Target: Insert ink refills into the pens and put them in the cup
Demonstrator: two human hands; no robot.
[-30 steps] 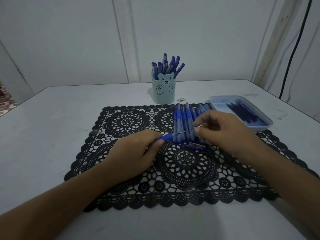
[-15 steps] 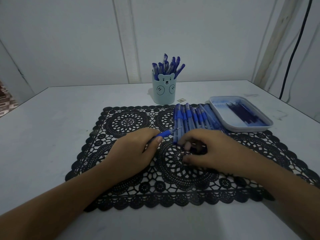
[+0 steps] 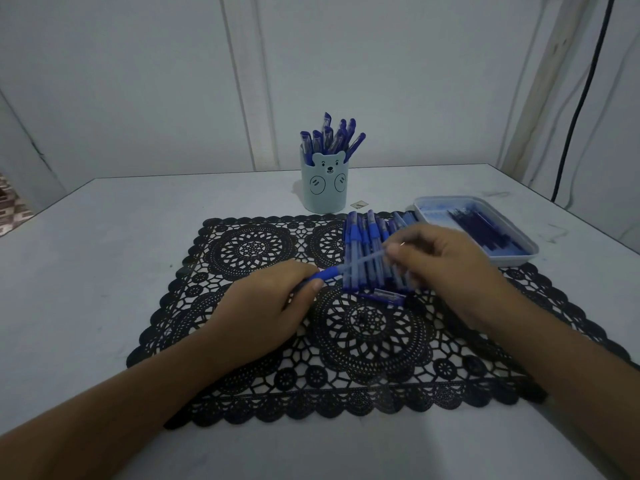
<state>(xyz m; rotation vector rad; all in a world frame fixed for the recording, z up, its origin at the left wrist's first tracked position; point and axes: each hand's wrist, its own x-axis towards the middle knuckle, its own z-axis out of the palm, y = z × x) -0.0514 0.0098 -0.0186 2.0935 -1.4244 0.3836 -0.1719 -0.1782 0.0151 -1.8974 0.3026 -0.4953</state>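
My left hand (image 3: 266, 306) grips a pen by its blue grip section; the pen (image 3: 349, 266) slants up to the right above the mat. My right hand (image 3: 446, 268) pinches the far end of that pen, with a small metal tip showing between its fingers. Behind them lies a row of blue pens (image 3: 360, 251) on the black lace mat (image 3: 346, 341). One loose pen part (image 3: 388, 296) lies just in front of the row. The pale blue bear cup (image 3: 323, 187) stands behind the mat with several pens upright in it.
A shallow light-blue tray (image 3: 519, 258) at the right holds several dark refills (image 3: 481, 230). A small tan scrap (image 3: 358, 204) lies beside the cup. A black cable (image 3: 585, 95) hangs down the wall at the far right. The table's edges run left and right.
My right hand has lifted off the mat, where it was half a second ago, and come back up to the pen's far end. My left hand keeps its hold on the pen.
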